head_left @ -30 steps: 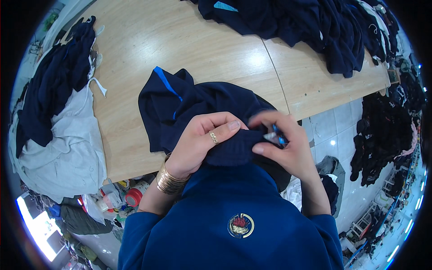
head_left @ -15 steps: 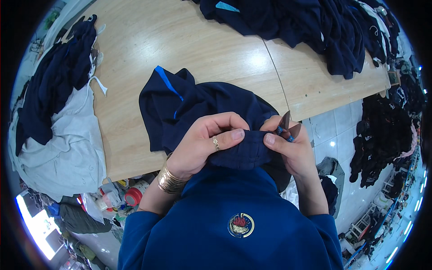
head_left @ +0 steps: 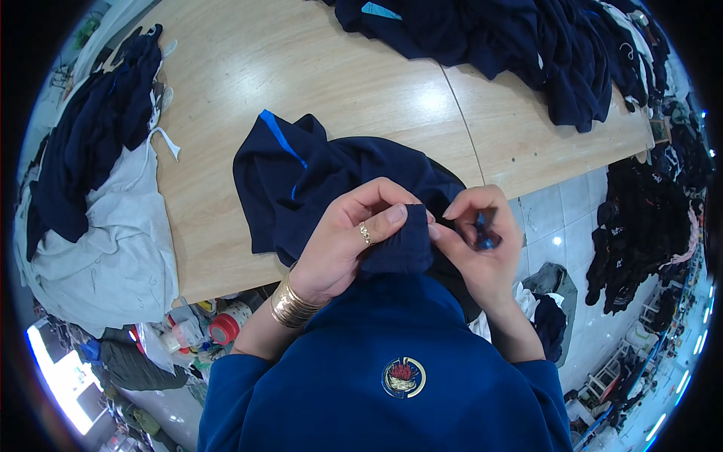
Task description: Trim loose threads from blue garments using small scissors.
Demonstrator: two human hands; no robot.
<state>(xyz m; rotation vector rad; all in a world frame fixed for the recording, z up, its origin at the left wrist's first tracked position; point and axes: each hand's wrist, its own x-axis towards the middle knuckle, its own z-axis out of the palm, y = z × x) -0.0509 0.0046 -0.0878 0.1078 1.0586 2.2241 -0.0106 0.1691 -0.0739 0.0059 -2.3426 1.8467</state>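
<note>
A navy garment with a bright blue stripe lies over the table's near edge, and its gathered, elastic-looking band is raised in front of me. My left hand, with a ring and gold bangles at the wrist, is closed on that band, thumb on top. Just right of the band's edge is my right hand, its thumb and forefinger curled close to the cloth. Tucked in its fingers are small thread snips with blue parts, blurred by motion. Whether the right fingertips pinch a thread is too small to tell.
The wooden table carries a heap of navy garments at the far right. Navy and pale grey cloth hangs over its left edge. Dark clothes are piled on the tiled floor to the right. A red-lidded container stands below left.
My right hand has let go of the band and moved slightly right of its edge, the snips turning in its fingers. My left hand still grips the band, now tilted more upright.
</note>
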